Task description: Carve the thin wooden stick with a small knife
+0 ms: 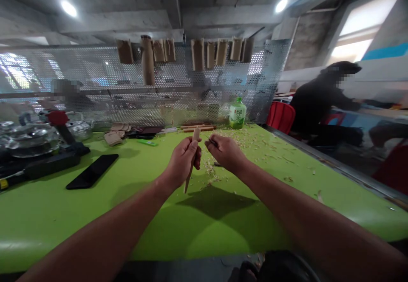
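My left hand [183, 159] is closed around a flat, pale strip of wood or bamboo [188, 182], held upright over the table. The strip's top end sticks out above my thumb, and its narrower lower end points down. Just to the right, my right hand [226, 152] is closed on a slim dark tool [213, 142], mostly hidden by my fingers; its blade or tip does not show clearly. A small gap separates the tool from the strip. Pale wood shavings [255, 146] lie scattered on the green table [153, 231] behind and right of my hands.
A black phone [93, 171] lies at left, near a red and black power tool [62, 125] and glass pots [30, 139]. Sandpaper pieces [114, 134] and a green-labelled bottle [237, 114] stand along the back, before a perforated metal screen [178, 99]. A person [321, 99] sits at far right.
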The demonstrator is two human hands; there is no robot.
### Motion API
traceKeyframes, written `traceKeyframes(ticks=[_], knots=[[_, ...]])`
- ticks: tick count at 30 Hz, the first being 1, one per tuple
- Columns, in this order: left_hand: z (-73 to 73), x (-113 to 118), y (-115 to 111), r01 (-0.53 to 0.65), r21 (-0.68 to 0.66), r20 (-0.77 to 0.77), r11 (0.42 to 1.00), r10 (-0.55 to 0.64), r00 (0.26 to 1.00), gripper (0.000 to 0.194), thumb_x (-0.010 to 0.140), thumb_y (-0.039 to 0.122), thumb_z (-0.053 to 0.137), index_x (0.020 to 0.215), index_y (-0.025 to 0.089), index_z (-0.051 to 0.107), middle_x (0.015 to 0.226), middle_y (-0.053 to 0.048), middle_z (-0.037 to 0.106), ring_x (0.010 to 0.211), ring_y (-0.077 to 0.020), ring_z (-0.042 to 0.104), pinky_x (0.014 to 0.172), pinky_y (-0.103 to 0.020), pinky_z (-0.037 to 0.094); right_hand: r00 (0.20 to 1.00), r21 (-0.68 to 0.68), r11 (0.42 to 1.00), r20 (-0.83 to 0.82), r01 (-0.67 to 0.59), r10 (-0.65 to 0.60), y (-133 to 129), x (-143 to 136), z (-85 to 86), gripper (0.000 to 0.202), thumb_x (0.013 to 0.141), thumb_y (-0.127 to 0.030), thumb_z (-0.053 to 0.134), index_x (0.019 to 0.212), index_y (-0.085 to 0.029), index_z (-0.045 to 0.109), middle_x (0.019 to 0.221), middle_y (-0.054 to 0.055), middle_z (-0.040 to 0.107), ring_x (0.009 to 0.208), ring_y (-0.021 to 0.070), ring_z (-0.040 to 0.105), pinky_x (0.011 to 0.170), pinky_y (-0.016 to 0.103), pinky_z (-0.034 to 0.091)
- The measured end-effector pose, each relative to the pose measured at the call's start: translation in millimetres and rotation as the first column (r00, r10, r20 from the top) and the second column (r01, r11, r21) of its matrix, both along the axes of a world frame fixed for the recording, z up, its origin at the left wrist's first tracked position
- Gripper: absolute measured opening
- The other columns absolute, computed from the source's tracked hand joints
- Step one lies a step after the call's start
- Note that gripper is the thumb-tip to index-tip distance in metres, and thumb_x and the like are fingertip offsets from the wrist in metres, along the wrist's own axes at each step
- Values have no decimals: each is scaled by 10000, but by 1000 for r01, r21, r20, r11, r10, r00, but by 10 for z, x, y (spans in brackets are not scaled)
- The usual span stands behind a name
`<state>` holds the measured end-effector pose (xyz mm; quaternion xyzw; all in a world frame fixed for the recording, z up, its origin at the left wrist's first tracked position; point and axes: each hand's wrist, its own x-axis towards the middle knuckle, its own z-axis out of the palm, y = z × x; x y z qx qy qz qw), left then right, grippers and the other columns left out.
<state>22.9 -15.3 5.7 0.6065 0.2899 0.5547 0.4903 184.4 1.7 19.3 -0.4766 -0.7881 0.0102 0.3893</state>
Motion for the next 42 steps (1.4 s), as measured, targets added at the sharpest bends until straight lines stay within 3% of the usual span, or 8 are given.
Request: traceKeyframes(ticks=[4,11,18,23,30,42], knots=[[-7,-7,-2,-23,32,-85,999,26,996,179,944,342,465,971,174,518,664,46,504,416,-51,425,372,-185,366,992,51,995,84,87,-91,-52,-14,21,301,911,-372,450,683,-188,519,576,-16,484,528,108,375,532,268,180],[-18,-26,7,-114,128,-251,985,143,957,270,940,375,441,743,190,447,539,73,394,404,-50,336,379,-183,280,967,107,989,224,102,-124,-101,-41,37,342,916,-398,438,695,-178,578,603,8,534,537,114,328,530,274,153],[-64,-25,42,-145,233,-339,962,220,915,226,927,318,432,748,184,466,582,57,431,467,-60,353,469,-209,284,961,104,990,249,94,-118,-137,-55,37,297,897,-338,430,736,-172,617,621,23,574,539,116,344,543,276,162],[-74,-21,40,-146,250,-371,957,234,899,211,927,303,424,751,191,457,569,58,415,491,-76,359,502,-223,295,962,101,991,246,92,-115,-159,-62,54,276,882,-313,431,764,-174,638,633,26,594,542,118,360,544,274,176],[-63,-46,33,-152,288,-373,945,257,892,220,939,335,430,778,190,474,598,44,454,510,-82,376,510,-226,301,940,89,978,273,187,-205,-127,-29,74,278,855,-302,435,720,-168,637,625,44,611,523,122,351,531,287,161],[-67,-31,24,-142,273,-387,951,244,889,227,945,350,430,788,192,474,614,46,455,521,-82,388,517,-225,316,937,80,983,298,164,-180,-154,-57,82,302,879,-317,433,765,-158,663,654,58,651,522,123,406,533,286,178]])
